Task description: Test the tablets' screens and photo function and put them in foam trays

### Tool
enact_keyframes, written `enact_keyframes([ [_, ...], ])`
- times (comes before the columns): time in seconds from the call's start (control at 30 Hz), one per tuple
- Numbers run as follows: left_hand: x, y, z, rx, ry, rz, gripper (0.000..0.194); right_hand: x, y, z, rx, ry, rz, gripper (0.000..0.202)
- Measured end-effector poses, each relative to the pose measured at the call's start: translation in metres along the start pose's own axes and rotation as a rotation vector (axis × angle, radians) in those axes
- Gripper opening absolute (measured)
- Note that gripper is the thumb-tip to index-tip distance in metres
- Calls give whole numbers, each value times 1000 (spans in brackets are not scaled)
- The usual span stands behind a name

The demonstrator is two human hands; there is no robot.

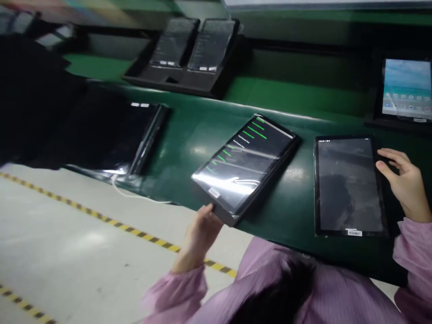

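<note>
My left hand (205, 227) grips the near corner of a thick black tray (225, 215), thumb at its front edge and the other fingers hidden below. On that tray lies a tablet (248, 159) in shiny clear film, turned at a slant, with green and white lines of text on its dark screen. To the right, a second tablet (349, 186) rests upright to me on the green table, its screen dim grey with a white label at the bottom. Just off this tablet's right edge is my right hand (403, 177), thumb and fingers apart and holding nothing.
Behind, a black tray (211, 83) carries two film-wrapped tablets (194, 45). A lit tablet (407, 87) stands far right. At left, dark wrapped tablets (138, 135) lie near a person's black sleeve (37, 99). A white cable (135, 195) hangs over the green table's (178, 148) edge.
</note>
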State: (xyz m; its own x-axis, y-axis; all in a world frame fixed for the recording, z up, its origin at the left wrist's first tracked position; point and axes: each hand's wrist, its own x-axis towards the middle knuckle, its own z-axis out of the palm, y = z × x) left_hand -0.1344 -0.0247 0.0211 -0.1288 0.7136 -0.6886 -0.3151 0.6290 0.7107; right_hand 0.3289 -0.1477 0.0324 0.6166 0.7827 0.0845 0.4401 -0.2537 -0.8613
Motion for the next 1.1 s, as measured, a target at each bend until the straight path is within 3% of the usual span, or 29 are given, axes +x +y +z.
enact_keyframes([
  [0.07, -12, 21, -24, 335, -170, -227, 13, 0, -2, 0, -9, 6, 4, 33],
  [0.13, -21, 48, -31, 769, -442, -312, 14, -1, -2, 0, -20, 12, -5, 33],
  [0.17, -24, 61, -27, 950, -556, -241, 14, -1, -2, 0, -23, 15, -11, 33],
  [0.2, -25, 71, -17, 1041, -608, -68, 18, -2, -1, 0, -24, 18, -14, 32],
  [0.27, -22, 82, 16, 1021, -530, 364, 31, -3, 0, 0, -18, 16, -11, 32],
  [0.33, -13, 81, 64, 963, -428, 682, 36, -4, 2, 1, -15, 4, -3, 33],
  [0.4, -2, 70, 115, 1066, -481, 927, 41, -4, 3, 1, -18, -5, 3, 36],
  [0.5, 16, 53, 177, 1162, -611, 1089, 57, -3, 3, 2, -25, -2, 30, 40],
  [0.6, 30, 43, 211, 1214, -703, 1080, 85, -1, -1, 3, -26, 6, 44, 43],
  [0.8, 45, 33, 228, 1320, -687, 1165, 106, 0, -11, 4, -26, -12, 48, 47],
  [0.97, 45, 26, 227, 1420, -686, 1316, 96, 2, -8, 4, -27, -21, 38, 48],
  [1.1, 49, 27, 230, 1335, -767, 1327, 86, 1, -6, 3, 8, -64, 32, 50],
])
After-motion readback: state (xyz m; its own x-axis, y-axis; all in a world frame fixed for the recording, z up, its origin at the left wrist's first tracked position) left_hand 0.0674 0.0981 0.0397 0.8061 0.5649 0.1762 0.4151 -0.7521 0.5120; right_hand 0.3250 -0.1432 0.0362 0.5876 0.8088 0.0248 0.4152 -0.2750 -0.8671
